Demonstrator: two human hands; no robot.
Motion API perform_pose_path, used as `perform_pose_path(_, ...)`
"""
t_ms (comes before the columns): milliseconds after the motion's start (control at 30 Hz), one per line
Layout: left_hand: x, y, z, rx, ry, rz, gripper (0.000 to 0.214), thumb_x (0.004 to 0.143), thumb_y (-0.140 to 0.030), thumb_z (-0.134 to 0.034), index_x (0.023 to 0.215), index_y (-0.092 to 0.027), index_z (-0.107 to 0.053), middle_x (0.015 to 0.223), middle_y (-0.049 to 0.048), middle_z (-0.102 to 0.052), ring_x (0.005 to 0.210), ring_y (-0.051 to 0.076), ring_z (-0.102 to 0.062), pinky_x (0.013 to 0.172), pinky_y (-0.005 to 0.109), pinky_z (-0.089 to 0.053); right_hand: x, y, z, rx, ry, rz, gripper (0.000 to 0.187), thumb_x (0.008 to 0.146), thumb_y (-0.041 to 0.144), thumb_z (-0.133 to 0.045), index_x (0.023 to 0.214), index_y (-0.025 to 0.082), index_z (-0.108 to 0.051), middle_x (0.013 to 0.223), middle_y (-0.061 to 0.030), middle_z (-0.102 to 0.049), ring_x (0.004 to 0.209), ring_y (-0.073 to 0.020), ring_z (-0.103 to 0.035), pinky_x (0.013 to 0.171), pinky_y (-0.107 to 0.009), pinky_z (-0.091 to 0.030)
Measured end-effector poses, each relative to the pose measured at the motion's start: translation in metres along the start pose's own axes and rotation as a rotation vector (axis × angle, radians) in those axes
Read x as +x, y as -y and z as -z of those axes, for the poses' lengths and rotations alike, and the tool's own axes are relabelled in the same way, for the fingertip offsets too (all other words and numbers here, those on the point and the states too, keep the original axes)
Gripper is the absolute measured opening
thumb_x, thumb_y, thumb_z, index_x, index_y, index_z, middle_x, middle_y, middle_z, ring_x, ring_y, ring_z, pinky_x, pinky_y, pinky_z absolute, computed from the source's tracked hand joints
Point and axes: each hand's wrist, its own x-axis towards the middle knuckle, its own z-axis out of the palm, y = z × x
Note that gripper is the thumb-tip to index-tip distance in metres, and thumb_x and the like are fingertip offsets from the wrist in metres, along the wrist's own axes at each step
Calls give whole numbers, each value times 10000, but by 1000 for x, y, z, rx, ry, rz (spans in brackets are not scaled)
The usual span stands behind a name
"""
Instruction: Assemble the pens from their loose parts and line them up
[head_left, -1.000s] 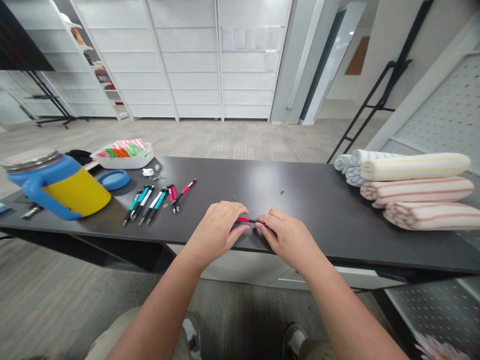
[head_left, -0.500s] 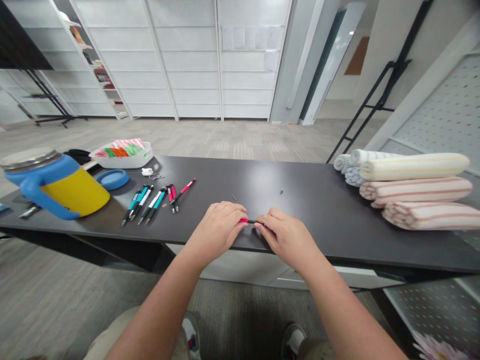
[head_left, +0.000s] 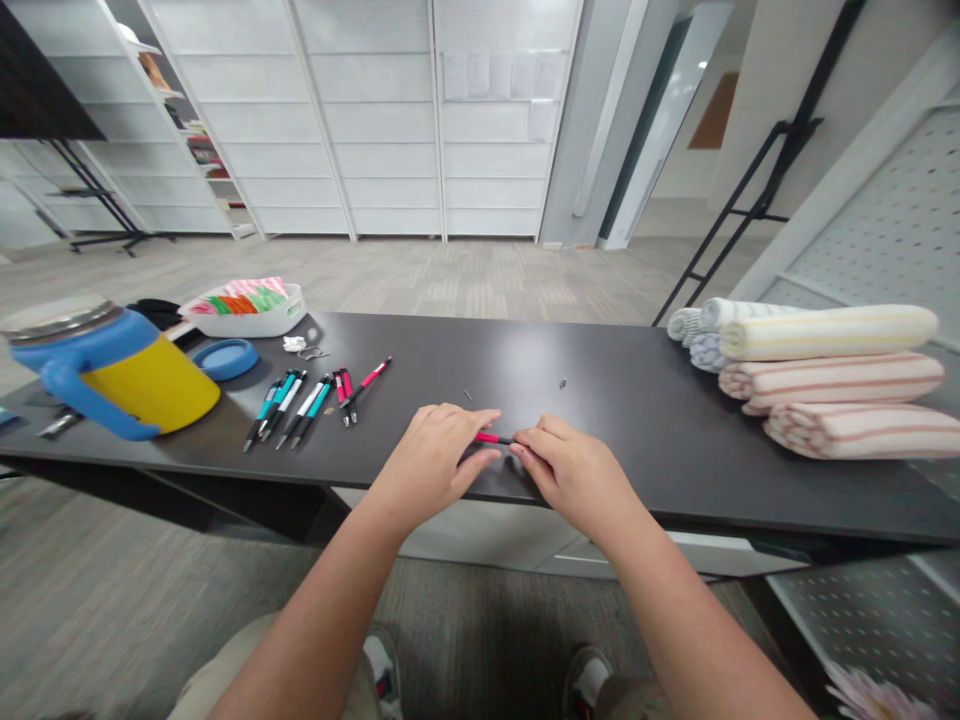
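Above the dark table, near its front edge, a red and black pen (head_left: pixel 493 438) lies level between my two hands. The thumb and fingers of my right hand (head_left: pixel 574 468) pinch its black end. My left hand (head_left: pixel 435 450) is at the red end, thumb and index finger parted around the barrel; the far tip of that end is hidden behind the fingers. Two tiny metal-looking pieces rest beyond my hands, one small piece (head_left: pixel 467 395) to the left and another small piece (head_left: pixel 563 383) to the right.
Left of my hands lie several teal and white pens (head_left: pixel 292 408) and red pens (head_left: pixel 365 383). Beyond them stand a blue and yellow mug (head_left: pixel 150 370), a blue lid (head_left: pixel 225 358) and a white basket (head_left: pixel 255 318). Rolled towels (head_left: pixel 832 385) are stacked at the right.
My left thumb and index finger have parted from the pen, so more of its red barrel shows. My right hand keeps its pinch in nearly the same place.
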Motion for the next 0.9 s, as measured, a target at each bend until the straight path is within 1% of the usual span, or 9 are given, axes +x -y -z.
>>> perform_pose_path(67,0,0,0,1,24,-19,246,1094,-306,-534,1296,-233,-653,1261,77,-753,1193,257,-649,1064,453,-432,0,0,0,-2,3,-2,283,1121,367,-492,1069,238,-738,964,-47,-673,800,-174,-658,682,-288,-435)
perform_pose_path(133,1,1,0,-7,35,-28,205,1098,-269,-512,1197,-232,-688,1219,65,-768,1168,244,-662,1059,445,-434,0,1,0,-10,15,-3,281,1121,373,-494,1065,244,-737,957,-41,-666,790,-172,-652,673,-289,-422)
perform_pose_path(367,-1,2,-2,16,19,-40,107,1061,-254,-592,1062,-219,-694,1100,52,-781,1073,239,-676,1016,440,-433,-2,2,-1,0,51,28,350,1134,398,-450,979,233,-716,918,-33,-646,747,-164,-622,660,-293,-396)
perform_pose_path(467,-1,-1,-1,25,-10,-41,202,1058,-347,-620,1193,-216,-694,1172,74,-780,1109,256,-670,1037,460,-424,-2,2,-2,-2,26,21,333,1130,368,-457,961,223,-704,925,-38,-651,745,-163,-621,655,-292,-397)
perform_pose_path(533,0,-2,-1,20,-17,-42,239,1080,-339,-577,1250,-215,-691,1195,78,-782,1122,254,-672,1038,459,-427,-1,3,-1,-10,9,10,316,1124,362,-470,962,221,-702,926,-40,-654,746,-167,-627,649,-294,-400)
perform_pose_path(667,1,0,-2,15,-2,-36,205,1097,-290,-534,1134,-217,-722,1105,60,-795,1052,237,-685,997,434,-443,-1,2,-1,-3,18,-2,266,1116,372,-495,1017,229,-697,950,-45,-678,771,-183,-657,652,-299,-418)
perform_pose_path(767,0,3,-3,24,-41,-18,191,1089,-298,-553,1155,-223,-716,1093,64,-792,1032,241,-686,964,420,-453,0,-2,-2,107,-26,-91,190,1065,406,-597,1097,229,-659,1032,-62,-714,858,-214,-695,717,-309,-473)
perform_pose_path(833,-1,5,-3,15,-69,-5,190,1087,-288,-557,1182,-228,-710,1100,60,-791,1030,239,-685,952,414,-456,0,-5,-2,203,-58,-167,252,1015,434,-672,1159,231,-630,1100,-77,-728,920,-236,-715,755,-319,-507)
perform_pose_path(900,-1,6,-4,-2,-79,2,192,1087,-284,-558,1198,-231,-705,1107,55,-791,1030,236,-681,950,412,-456,0,-8,-2,269,-72,-193,305,991,435,-702,1210,239,-620,1149,-85,-731,951,-243,-723,764,-323,-526)
